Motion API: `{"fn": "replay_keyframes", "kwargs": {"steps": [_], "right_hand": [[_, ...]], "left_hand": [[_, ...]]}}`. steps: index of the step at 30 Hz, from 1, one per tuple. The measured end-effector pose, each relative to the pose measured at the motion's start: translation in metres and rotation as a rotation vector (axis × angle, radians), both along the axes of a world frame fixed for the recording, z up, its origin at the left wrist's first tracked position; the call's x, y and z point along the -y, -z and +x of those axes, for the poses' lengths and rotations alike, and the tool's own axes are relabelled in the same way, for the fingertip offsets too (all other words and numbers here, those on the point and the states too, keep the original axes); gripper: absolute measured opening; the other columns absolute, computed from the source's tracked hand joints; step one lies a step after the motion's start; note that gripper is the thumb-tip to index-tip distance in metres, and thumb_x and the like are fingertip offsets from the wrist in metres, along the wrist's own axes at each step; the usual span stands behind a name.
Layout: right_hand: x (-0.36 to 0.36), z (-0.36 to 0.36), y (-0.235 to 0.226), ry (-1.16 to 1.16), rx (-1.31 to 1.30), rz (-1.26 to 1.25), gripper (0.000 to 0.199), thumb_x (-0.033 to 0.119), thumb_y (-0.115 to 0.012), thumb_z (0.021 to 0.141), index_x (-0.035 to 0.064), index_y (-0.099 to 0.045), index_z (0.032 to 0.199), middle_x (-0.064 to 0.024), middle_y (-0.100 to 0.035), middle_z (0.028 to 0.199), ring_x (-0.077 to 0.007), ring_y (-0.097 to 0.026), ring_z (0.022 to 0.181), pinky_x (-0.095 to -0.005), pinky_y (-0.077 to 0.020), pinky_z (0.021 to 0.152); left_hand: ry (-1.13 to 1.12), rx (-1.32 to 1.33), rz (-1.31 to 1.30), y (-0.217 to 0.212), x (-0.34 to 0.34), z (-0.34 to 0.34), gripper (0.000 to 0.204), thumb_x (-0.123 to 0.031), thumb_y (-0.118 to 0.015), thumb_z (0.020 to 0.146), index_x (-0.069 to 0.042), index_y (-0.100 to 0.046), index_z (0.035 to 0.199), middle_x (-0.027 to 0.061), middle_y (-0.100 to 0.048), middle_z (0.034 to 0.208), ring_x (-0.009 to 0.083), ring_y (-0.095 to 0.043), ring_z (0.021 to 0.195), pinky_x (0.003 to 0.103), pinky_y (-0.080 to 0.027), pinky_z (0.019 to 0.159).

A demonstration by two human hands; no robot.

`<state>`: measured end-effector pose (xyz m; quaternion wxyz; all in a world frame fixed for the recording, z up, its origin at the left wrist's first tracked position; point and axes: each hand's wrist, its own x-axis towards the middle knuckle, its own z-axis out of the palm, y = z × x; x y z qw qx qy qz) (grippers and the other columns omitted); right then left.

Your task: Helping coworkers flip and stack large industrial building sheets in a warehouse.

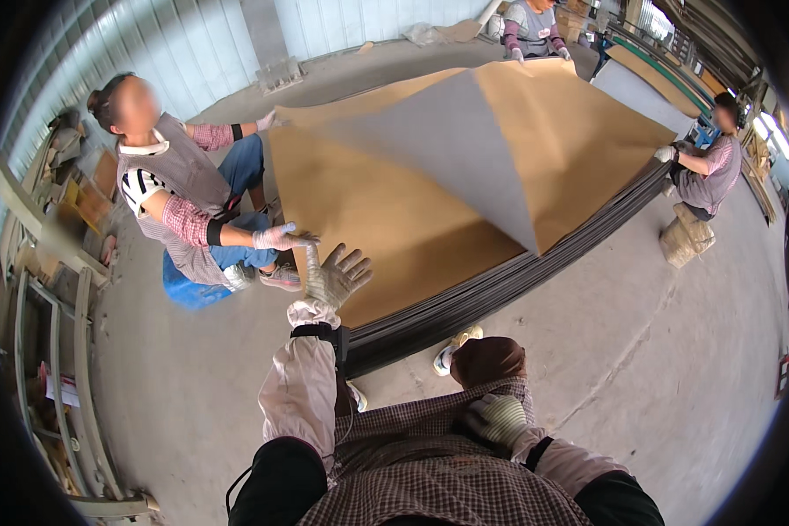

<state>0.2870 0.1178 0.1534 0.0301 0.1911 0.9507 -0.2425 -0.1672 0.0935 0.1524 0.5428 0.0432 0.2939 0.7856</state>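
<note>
My left hand (pixel 338 277), in a pale work glove, is raised with its fingers spread and holds nothing. It is over the near left corner of a large brown sheet (pixel 394 254) lying on a thick stack of dark sheets (pixel 500 294). A grey triangular area (pixel 456 131) crosses the middle of the brown surface. My right hand (pixel 500 419), in a striped glove, rests on my checked apron (pixel 430 473) with its fingers curled. Whatever it may hold is hidden. Close to my left hand, a co-worker's gloved hand (pixel 282 238) reaches to the sheet's left edge.
A co-worker (pixel 180 193) sits at the left on a blue seat (pixel 193 285). Another person (pixel 535 31) is at the far edge and a third (pixel 714 167) at the right, on a wrapped bundle (pixel 685 237). A metal rack (pixel 83 351) stands left.
</note>
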Motion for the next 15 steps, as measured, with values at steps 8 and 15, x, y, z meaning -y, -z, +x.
{"fn": "replay_keyframes", "kwargs": {"steps": [8,15], "right_hand": [[0.004,-0.003,-0.002,0.013,-0.008,0.049,0.030,0.038,-0.058,0.083,0.0082,-0.063,0.084,-0.0129,-0.060,0.078,-0.0315,-0.061,0.070,-0.0439,-0.0495,0.062],[0.003,-0.003,-0.002,-0.003,0.000,0.066,0.029,0.037,-0.058,0.083,0.0079,-0.063,0.084,-0.0123,-0.060,0.079,-0.0316,-0.061,0.071,-0.0437,-0.0494,0.062]], "left_hand": [[0.030,0.102,-0.142,-0.003,0.031,0.014,0.114,-0.089,-0.044,0.067,-0.008,-0.024,0.145,0.0245,-0.032,0.140,0.0469,-0.036,0.127,0.062,-0.036,0.101],[0.059,-0.082,-0.358,0.010,0.081,0.013,0.066,-0.037,-0.069,0.081,-0.007,-0.041,0.133,0.0160,-0.055,0.122,0.0328,-0.058,0.109,0.054,-0.052,0.085]]}}
